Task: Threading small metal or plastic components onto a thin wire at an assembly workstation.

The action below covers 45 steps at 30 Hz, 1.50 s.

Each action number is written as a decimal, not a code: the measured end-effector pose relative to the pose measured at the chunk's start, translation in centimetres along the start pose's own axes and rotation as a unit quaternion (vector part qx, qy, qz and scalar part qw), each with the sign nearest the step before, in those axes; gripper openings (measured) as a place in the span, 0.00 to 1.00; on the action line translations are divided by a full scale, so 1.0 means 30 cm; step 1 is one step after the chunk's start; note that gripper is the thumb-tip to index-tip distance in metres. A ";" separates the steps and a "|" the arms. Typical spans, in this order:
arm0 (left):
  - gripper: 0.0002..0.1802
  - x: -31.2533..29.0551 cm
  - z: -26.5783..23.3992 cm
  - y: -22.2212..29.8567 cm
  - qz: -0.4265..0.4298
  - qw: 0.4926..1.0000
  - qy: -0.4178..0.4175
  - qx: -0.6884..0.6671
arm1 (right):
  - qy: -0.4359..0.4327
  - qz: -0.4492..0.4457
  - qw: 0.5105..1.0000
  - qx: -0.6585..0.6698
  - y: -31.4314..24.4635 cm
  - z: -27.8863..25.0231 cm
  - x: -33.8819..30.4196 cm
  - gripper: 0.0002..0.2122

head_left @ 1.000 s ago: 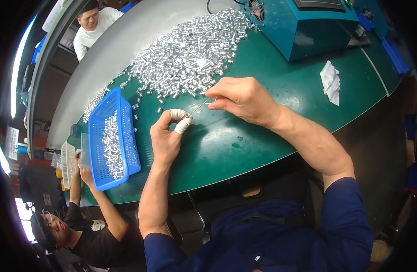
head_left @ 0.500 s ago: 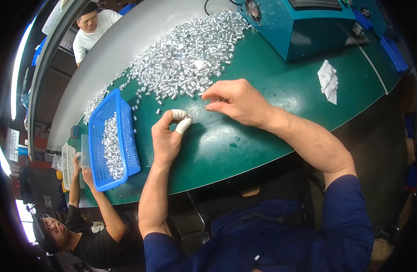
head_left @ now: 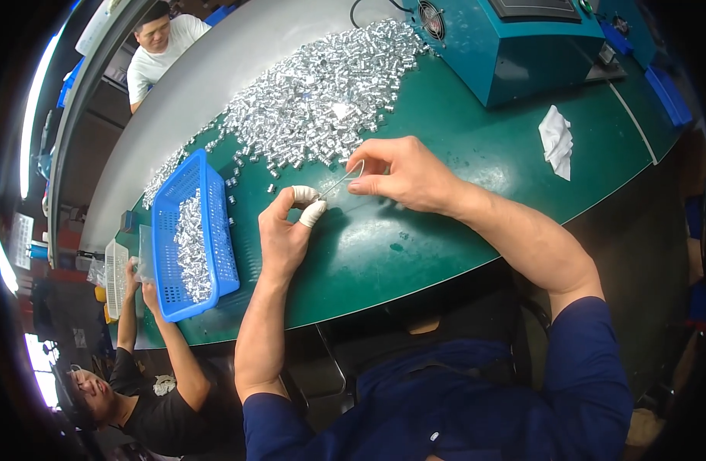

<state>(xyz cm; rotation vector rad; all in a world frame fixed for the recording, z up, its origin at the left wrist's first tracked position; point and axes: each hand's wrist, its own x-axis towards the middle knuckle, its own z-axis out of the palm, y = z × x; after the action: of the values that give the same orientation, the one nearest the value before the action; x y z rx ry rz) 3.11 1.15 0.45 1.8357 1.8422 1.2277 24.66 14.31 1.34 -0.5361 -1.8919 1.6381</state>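
Observation:
My left hand (head_left: 281, 234) has white wrapping on its thumb and forefinger, and their tips pinch together. Whatever small thing they grip is mostly hidden between them. My right hand (head_left: 411, 175) holds a thin metal wire tool (head_left: 338, 185) by its bent, looped end, between thumb and fingers. The wire slants down to the left, its far tip at the left fingertips. Both hands are above the green tabletop (head_left: 368, 261), just in front of a big heap of small shiny metal cylinders (head_left: 314, 100).
On the left stands a blue plastic basket (head_left: 224, 253) with more metal cylinders inside. A teal machine (head_left: 537, 65) is at the back right, a crumpled white cloth (head_left: 556, 138) before it. One co-worker (head_left: 180, 407) handles a clear bag at the left; another person (head_left: 165, 50) is beyond the table.
My right fingers have shifted slightly on the wire, and its looped end shows more clearly. The left hand keeps its pinch, nearly still.

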 end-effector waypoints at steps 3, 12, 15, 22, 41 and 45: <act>0.07 -0.003 -0.006 -0.009 -0.019 0.999 0.000 -0.028 | 0.028 -0.212 0.968 -0.135 0.013 -0.012 0.004 0.08; 0.07 -0.006 -0.011 0.014 -0.015 0.999 -0.030 -0.027 | 0.077 -0.246 0.951 -0.168 -0.015 -0.011 0.006 0.09; 0.06 -0.007 -0.013 0.013 -0.021 0.999 -0.037 -0.034 | 0.055 -0.284 0.940 -0.182 -0.010 -0.022 0.012 0.10; 0.07 -0.002 0.002 0.025 -0.001 0.999 -0.029 -0.016 | 0.033 -0.262 0.932 -0.248 0.009 -0.025 -0.003 0.07; 0.09 -0.001 -0.005 0.037 0.020 1.000 0.016 0.017 | 0.022 -0.174 0.976 -0.128 -0.016 -0.012 0.000 0.09; 0.09 -0.005 -0.009 0.033 0.041 0.999 0.014 0.022 | 0.010 -0.173 0.966 -0.194 0.001 -0.012 0.004 0.07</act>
<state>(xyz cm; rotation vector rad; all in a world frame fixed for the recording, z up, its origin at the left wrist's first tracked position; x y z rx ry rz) 3.65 0.75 1.25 1.9439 1.8396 1.2559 24.79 14.66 1.36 -0.3439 -2.1596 1.0440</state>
